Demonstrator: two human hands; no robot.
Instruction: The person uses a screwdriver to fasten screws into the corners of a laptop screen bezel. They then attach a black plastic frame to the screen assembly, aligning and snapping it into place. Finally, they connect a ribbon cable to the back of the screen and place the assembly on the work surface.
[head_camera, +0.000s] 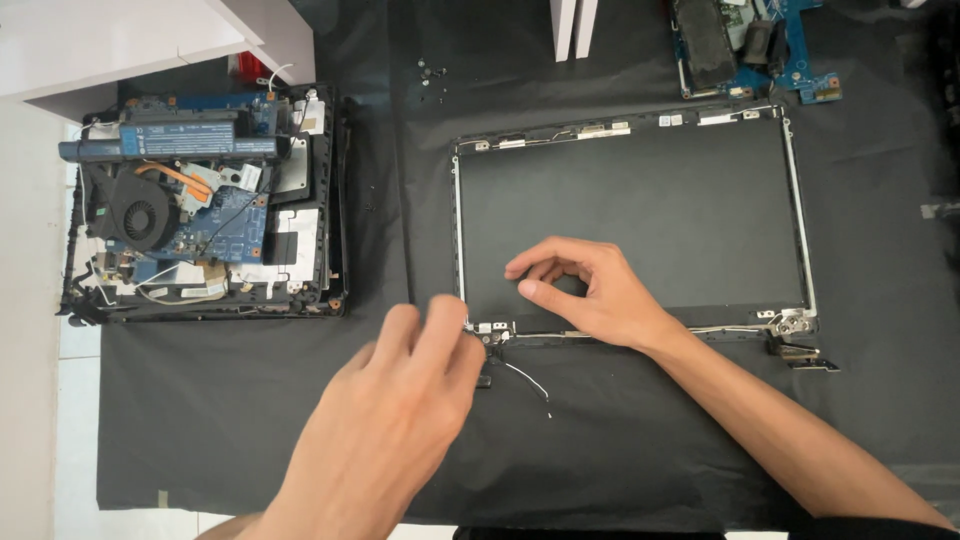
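1. Laptop screen lid (630, 215) lying flat near the middle of the black-covered surface (250, 400), dark panel up, thin metal frame around it, hinges at the two near corners.
2. Left hand (395, 420) at the lid's near-left corner, fingers curled together over the left hinge (490, 328); apparently pinching something small there, though the fingertips hide exactly what.
3. Right hand (590, 290) resting on the panel's lower edge, thumb and forefinger bent toward each other with a gap between, gripping nothing visible; seemingly steadying the lid.
4. Thin cable (528, 380) trailing loose from that left hinge onto the cloth.
5. Judged step: freeing the hinge or cable at the near-left corner. Next move likely calling for a fine, careful pull along the frame, lid held flat, cable not to be snagged.
6. Right hinge (795, 335) splayed out at the opposite near corner, untouched.
7. Opened laptop base (200, 200) well to the left, acting as a tray: fan, blue board, long battery bar and wires inside.
8. Small screws (432, 75) scattered on the cloth at the far side; blue circuit board (760, 45) at the top right.
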